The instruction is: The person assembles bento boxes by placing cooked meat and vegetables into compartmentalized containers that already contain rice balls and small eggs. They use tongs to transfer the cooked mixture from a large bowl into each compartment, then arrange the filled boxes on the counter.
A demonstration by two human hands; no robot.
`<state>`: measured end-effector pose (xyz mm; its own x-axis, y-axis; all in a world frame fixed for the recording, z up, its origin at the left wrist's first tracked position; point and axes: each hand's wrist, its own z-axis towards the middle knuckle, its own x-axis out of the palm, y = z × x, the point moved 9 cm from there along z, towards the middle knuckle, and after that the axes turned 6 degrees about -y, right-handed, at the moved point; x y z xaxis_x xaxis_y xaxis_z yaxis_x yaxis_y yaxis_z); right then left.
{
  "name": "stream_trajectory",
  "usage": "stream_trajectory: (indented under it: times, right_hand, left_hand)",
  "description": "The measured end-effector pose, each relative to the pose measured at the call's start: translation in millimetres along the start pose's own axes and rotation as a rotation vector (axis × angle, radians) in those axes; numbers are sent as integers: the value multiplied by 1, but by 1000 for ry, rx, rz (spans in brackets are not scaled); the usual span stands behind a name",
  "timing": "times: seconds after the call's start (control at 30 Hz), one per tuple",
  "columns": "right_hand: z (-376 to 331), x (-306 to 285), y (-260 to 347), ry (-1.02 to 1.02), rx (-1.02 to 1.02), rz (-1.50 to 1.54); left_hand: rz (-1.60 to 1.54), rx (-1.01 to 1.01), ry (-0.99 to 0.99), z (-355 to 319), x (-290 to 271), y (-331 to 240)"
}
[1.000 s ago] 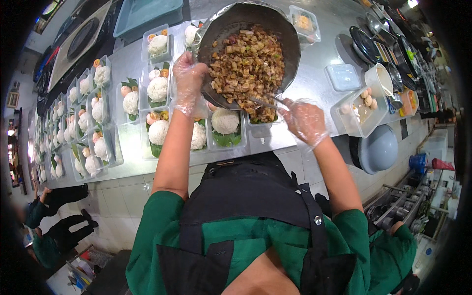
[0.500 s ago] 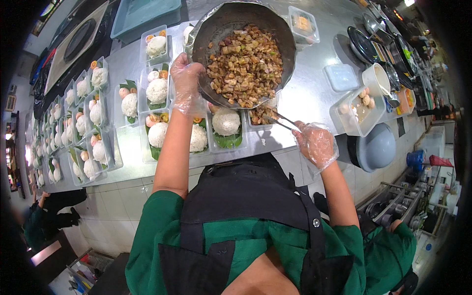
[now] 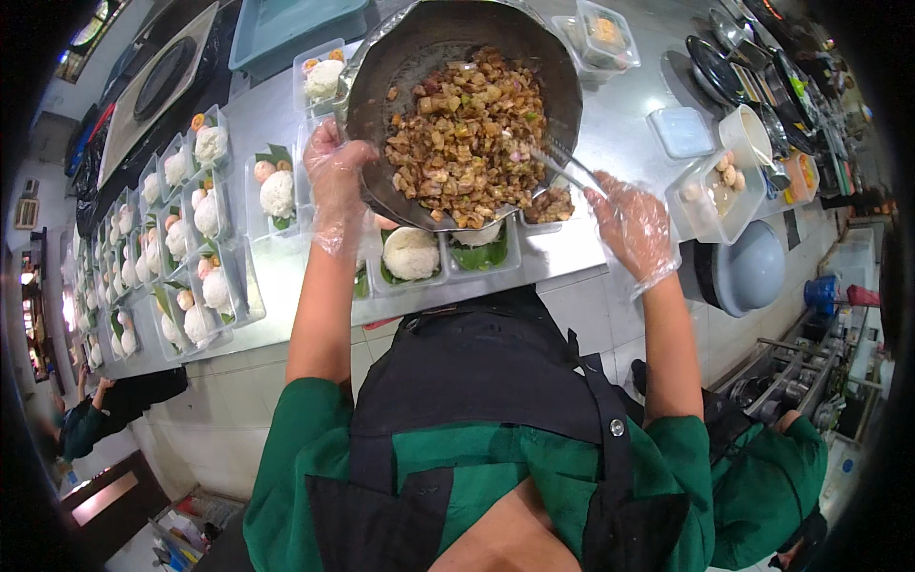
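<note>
My left hand (image 3: 335,181), in a clear plastic glove, is closed on the left rim of a large dark metal bowl (image 3: 376,71). The bowl tilts toward me over the table and holds a heap of chopped browned food (image 3: 467,133). In my gloved right hand (image 3: 634,229) is a pair of metal tongs (image 3: 570,162), their tips at the right side of the heap. A small container of the same chopped food (image 3: 550,206) shows just below the bowl's right edge. Under the near rim, partly hidden, stand clear containers with rice mounds (image 3: 412,254) on green leaf.
Rows of packed rice containers (image 3: 205,214) fill the table's left. A blue-grey tub (image 3: 295,33) stands at the back left. To the right are a clear bin with eggs (image 3: 721,205), a white bucket (image 3: 745,133) and dark pans (image 3: 715,69). A co-worker's green sleeve (image 3: 772,486) shows lower right.
The tongs have moved from the small container up into the bowl's heap. The bowl has shifted left over the containers, uncovering more of the small one. The whole view has also shifted slightly.
</note>
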<state>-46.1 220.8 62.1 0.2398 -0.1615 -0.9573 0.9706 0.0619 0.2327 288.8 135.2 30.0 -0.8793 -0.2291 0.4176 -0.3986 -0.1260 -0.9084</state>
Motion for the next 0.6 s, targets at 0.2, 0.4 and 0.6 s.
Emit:
stream_trajectory:
  times: [0.2,0.4,0.6]
  right_hand:
    - [-35,14,20,147,-30,48]
    - [-58,0,33,125,-64,58]
    - [-41,8,30,63,-140,23]
  left_hand:
    - [52,-39,-54,-11,-14,-5]
    - [30,-56,-68,-21,-28,3]
    - [8,46,-47,-28,-29,-6]
